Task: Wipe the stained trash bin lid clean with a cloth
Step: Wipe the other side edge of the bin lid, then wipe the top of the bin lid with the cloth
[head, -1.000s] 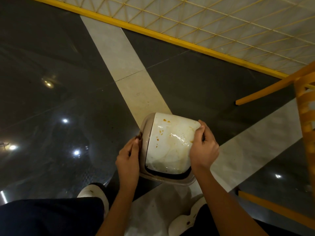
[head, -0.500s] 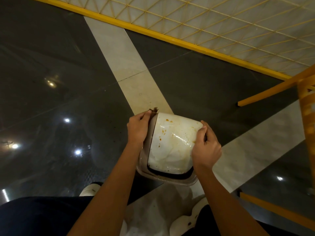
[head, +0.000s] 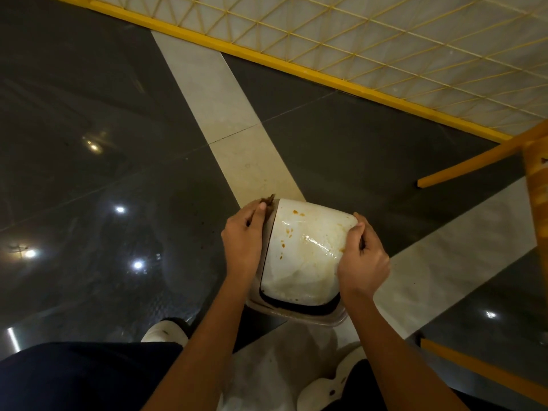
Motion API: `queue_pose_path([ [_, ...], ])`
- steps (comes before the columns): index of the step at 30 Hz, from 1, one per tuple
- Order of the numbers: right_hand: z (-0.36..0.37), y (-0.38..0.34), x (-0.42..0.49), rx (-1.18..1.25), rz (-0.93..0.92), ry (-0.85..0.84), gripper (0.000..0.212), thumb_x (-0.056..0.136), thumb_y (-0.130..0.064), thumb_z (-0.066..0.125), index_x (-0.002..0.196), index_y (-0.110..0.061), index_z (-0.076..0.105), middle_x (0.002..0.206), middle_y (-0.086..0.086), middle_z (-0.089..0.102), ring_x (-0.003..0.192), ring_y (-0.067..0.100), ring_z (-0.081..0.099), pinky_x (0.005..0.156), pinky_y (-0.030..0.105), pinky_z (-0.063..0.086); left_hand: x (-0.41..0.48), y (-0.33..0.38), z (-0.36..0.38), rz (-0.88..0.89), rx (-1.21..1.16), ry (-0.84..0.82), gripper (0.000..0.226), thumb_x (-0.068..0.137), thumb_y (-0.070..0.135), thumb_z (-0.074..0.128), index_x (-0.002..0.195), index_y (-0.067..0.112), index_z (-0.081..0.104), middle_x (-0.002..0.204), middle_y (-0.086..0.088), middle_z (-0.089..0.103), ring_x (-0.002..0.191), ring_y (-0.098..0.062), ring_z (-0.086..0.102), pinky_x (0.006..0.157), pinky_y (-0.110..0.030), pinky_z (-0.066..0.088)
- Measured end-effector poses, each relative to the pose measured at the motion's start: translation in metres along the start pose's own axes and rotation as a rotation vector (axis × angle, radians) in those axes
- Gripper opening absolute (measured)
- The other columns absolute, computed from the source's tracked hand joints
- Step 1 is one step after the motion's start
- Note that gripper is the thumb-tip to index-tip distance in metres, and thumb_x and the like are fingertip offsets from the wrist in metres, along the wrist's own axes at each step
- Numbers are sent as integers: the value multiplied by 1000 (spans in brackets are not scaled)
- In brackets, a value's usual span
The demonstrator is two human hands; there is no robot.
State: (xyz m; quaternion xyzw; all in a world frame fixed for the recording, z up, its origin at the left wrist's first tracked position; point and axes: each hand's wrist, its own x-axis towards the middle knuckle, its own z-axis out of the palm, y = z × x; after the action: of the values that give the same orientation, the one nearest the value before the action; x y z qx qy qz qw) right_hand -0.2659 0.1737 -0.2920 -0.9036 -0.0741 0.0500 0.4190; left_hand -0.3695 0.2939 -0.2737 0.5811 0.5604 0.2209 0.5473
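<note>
The trash bin lid [head: 305,262] is white and domed, set in a grey rim [head: 296,314], and is held low over the floor in front of me. Orange-brown spots and a wet smear mark its upper half. My left hand [head: 241,238] presses against the lid's top left corner, fingers closed on a small brown cloth [head: 268,199] whose tip sticks out past my fingertips. My right hand [head: 363,262] grips the lid's right edge, thumb on the white surface.
The floor is glossy dark tile crossed by pale strips [head: 237,129]. A yellow-framed mesh panel [head: 267,59] runs across the top. Yellow wooden furniture [head: 536,203] stands at the right, with a yellow bar [head: 474,369] lower right. My white shoes [head: 166,333] are below the lid.
My left hand has slid with the cloth from the lid's lower left side up to its top left corner. My right hand has kept its grip on the right edge.
</note>
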Motion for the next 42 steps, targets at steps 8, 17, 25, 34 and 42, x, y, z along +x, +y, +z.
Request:
queue_pose_path([
  [8, -1, -1, 1, -27, -2, -7, 46, 88, -43, 32, 121, -26, 61, 123, -3, 61, 110, 17, 55, 90, 31, 43, -51, -42, -15, -59, -92, 138, 25, 90, 24, 56, 114, 27, 59, 112, 9, 62, 107, -4, 54, 89, -15, 41],
  [17, -10, -15, 31, -191, -117, -309, 31, 94, -30, 46, 116, -14, 62, 121, 9, 54, 107, 26, 53, 91, 32, 37, -81, -42, -21, -244, -271, 137, 26, 88, 16, 58, 114, 11, 64, 108, 5, 66, 94, 0, 59, 78, -7, 46],
  [25, 15, -72, 73, -367, -535, -923, 32, 97, -23, 43, 126, -23, 55, 127, 0, 55, 117, 17, 50, 103, 36, 38, -135, -37, 16, -362, -227, -167, 31, 86, 11, 62, 70, 38, 64, 61, 33, 63, 70, 18, 59, 67, -1, 42],
  [34, 12, -59, 52, -449, -746, -701, 39, 99, -32, 36, 135, -23, 45, 141, -1, 44, 137, 15, 28, 113, 32, 10, -105, -36, -19, -653, -403, -397, 29, 75, 41, 72, 90, 16, 72, 75, -10, 61, 62, -20, 55, 53, -26, 44],
  [42, -5, -18, -4, -485, -781, -423, 51, 96, -42, 23, 141, -20, 32, 147, 8, 38, 138, 28, 29, 113, 49, 20, -15, -9, -23, -620, -736, 7, 23, 90, 31, 55, 93, 10, 64, 90, -10, 65, 87, -22, 60, 85, -37, 48],
])
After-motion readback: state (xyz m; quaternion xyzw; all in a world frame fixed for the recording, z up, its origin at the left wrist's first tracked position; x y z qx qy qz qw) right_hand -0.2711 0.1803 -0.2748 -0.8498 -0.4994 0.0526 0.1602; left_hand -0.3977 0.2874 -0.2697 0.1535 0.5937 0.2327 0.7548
